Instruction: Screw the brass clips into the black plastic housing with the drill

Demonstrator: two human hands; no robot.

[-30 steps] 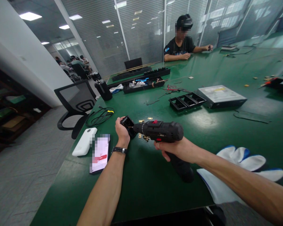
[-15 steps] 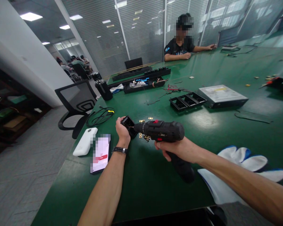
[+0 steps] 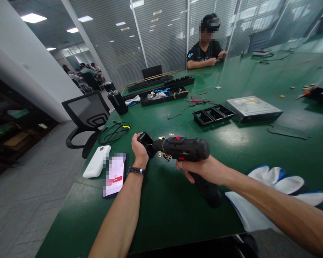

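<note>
above a green table (image 3: 161, 215), left fingers (image 3: 135, 138) curled around black frame (image 3: 144, 139), right fingers (image 3: 188, 166) wrapped round drill (image 3: 190, 148)

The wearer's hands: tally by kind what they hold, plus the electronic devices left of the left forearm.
Red-accented black cordless drill, right hand: 1
Open black boxy part, left hand: 1
White rounded power bank: 1
Rectangular lit-screen phone: 1
Total: 4

No text can be read; the marking (image 3: 184, 153) on the drill (image 3: 191, 147) is blurred.
</note>
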